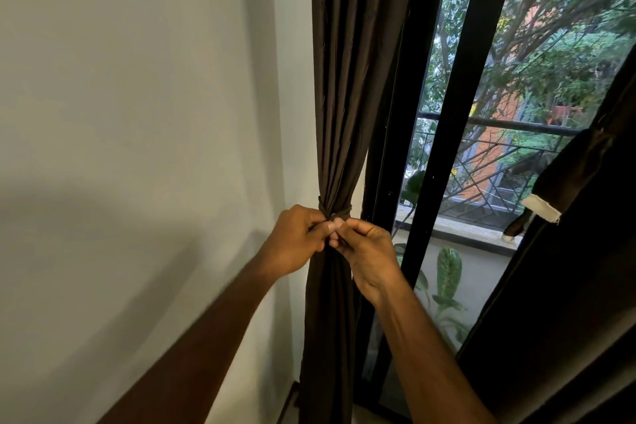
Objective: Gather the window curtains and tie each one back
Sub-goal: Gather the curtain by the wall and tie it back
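Observation:
A dark brown curtain point(347, 96) hangs beside the window, gathered into a narrow bunch at waist height. A thin brown tie-back band point(339, 208) circles the bunch there. My left hand point(296, 239) pinches one end of the band at the front of the bunch. My right hand point(366, 251) pinches the other end, fingertips touching the left ones. A second dark brown curtain point(578, 251) hangs at the right edge, with its own tie-back strap point(571, 169) dangling, a white tab point(542, 208) at its end.
A plain white wall point(137, 113) fills the left. Black window frame bars point(444, 148) stand right of the gathered curtain. Through the glass are a balcony railing point(499, 124), trees and potted leaves point(447, 272). The floor corner shows below.

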`<state>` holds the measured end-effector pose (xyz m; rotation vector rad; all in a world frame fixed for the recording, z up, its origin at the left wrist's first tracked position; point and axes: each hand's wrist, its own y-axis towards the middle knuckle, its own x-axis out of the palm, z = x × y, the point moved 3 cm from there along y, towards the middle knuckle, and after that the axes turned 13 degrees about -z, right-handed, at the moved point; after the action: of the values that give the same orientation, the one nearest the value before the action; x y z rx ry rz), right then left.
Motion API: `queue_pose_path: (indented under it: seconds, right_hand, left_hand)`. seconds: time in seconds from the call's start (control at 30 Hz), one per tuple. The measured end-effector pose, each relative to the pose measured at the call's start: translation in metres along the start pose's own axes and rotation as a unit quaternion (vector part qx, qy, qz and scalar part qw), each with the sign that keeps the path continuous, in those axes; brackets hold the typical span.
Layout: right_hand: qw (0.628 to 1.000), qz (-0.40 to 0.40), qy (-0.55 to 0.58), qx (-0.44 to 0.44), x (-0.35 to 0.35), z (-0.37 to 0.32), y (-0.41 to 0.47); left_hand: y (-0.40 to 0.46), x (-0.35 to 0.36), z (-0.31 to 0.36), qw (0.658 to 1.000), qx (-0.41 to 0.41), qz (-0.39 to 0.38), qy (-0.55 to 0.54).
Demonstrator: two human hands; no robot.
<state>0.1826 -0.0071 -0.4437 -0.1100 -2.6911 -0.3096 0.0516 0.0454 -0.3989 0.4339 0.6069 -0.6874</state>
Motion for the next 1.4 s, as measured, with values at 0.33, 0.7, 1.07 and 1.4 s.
queue_pose_path:
  seconds: [0.33,0.7,1.07,1.4]
  right_hand:
    - [0.915,-0.012,-0.388,-0.107,0.001,-0.013,-0.009]
    - [0.874,0.107,-0.399,-0.255,0.019,-0.045,-0.018]
    - [0.810,0.046,-0.503,-0.299,0.014,-0.023,-0.025]
    - [0.714,0.022,-0.636,-0.292,0.023,-0.026,-0.001]
  left_hand:
    - [0.004,-0.008,0.001,0.996,0.092,0.015,0.003]
    - [-0.003,0.009,-0.001,0.981,0.158,0.022,0.107]
    - [-0.008,0.008,-0.002,0.983,0.112,0.145,0.024]
    - [-0.005,-0.001,-0.003,0.970,0.168,0.084,0.156]
